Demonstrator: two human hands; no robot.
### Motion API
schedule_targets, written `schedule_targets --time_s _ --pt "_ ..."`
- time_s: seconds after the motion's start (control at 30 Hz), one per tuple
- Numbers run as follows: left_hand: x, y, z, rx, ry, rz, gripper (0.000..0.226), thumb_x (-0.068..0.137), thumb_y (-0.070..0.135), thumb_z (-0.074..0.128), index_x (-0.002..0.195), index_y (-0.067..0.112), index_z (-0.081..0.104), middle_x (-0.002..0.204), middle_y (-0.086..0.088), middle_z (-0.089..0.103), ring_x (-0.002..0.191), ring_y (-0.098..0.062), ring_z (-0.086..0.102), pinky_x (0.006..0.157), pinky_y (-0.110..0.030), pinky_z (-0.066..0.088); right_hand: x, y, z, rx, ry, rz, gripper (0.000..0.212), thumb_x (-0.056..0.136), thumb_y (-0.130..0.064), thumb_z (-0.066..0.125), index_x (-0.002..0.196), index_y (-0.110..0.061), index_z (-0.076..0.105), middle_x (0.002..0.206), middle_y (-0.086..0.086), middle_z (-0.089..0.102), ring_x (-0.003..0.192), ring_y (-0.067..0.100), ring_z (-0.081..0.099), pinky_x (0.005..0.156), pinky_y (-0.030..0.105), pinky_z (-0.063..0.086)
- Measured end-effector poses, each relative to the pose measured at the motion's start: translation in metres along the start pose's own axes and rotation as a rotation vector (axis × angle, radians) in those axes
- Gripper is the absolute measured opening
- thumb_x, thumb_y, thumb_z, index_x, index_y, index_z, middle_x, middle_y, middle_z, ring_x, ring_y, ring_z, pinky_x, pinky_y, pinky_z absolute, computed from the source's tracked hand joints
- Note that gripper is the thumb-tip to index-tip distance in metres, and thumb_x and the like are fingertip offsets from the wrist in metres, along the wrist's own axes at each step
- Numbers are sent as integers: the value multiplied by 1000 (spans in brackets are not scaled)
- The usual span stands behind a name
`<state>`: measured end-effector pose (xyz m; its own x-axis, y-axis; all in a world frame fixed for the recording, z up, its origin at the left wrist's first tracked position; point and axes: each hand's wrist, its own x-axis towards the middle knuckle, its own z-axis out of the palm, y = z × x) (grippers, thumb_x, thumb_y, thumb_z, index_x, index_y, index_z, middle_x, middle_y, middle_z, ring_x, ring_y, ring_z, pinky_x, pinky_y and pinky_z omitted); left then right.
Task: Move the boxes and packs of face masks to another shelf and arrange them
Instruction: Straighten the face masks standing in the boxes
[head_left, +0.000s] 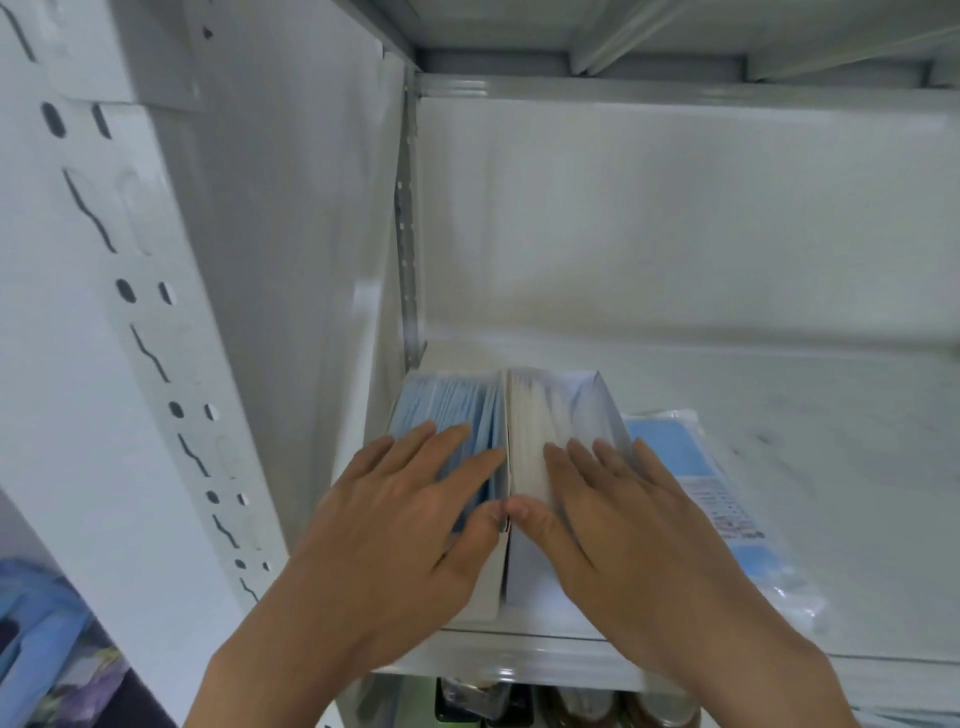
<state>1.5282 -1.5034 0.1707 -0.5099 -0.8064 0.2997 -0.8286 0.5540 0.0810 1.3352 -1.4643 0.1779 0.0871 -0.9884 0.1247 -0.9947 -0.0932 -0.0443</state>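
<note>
We have both hands flat on top of two open boxes of face masks that stand side by side at the left end of the shelf (779, 395). Our left hand (410, 525) lies with straight fingers spread over the blue masks in the left box (447, 410), and our right hand (618, 514) lies the same way over the white masks in the right box (561, 410); neither hand grips anything, and the thumbs meet at the seam between the two boxes. Pressing from above like this seems meant to square the boxes against each other and slide them back toward the side wall (291, 249), so they sit tight in the corner and leave room to the right. Just beside the right box, a flat plastic pack of masks (696, 467) lies on the shelf, partly under our right wrist; whether it touches the box we cannot tell.

The shelf is a white, smooth board, slightly scuffed, inside a pale metal rack. A slotted upright post (150, 353) runs down the left, and another shelf's underside closes the top. Below the front edge, dark jars (571, 706) show dimly; blurred blue and purple things (47, 639) sit at lower left.
</note>
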Motion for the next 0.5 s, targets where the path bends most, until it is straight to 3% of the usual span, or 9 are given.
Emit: schedule_targets --time_s 0.1,0.2,0.3,0.4,0.5 --pt "0 -2 -2 -73 -14 -3 68 93 66 -3 154 46 19 165 16 19 153 -6 8 124 -34 12 0 2 -6 145 20 -57 79 91 -70 2 160 -31 9 168 -13 15 153 12 10 123 28 -1" --pt "0 2 -8 -117 16 11 67 95 61 -1 153 44 27 164 14 24 152 -7 11 124 -36 13 0 4 -6 250 110 -126 62 100 -59 16 157 -37 20 164 -22 21 144 1 17 111 11 6" --pt "7 11 -11 -112 33 67 65 97 54 1 152 40 32 160 14 31 151 -6 18 123 -39 17 4 6 -6 370 201 -192 36 105 -34 33 139 -30 46 141 -24 40 127 9 36 103 18 38" --pt "12 13 -10 -104 50 84 64 98 52 1 149 38 38 155 14 38 147 -5 25 121 -40 20 17 9 -9 478 161 -172 31 103 -14 43 132 -15 52 134 -17 40 118 8 38 90 3 31" --pt "11 11 -6 -102 72 72 61 100 53 5 142 37 47 150 14 45 143 -4 32 118 -41 25 32 13 -9 480 81 -51 36 100 -21 49 135 -16 43 149 -9 25 123 14 44 88 19 31"
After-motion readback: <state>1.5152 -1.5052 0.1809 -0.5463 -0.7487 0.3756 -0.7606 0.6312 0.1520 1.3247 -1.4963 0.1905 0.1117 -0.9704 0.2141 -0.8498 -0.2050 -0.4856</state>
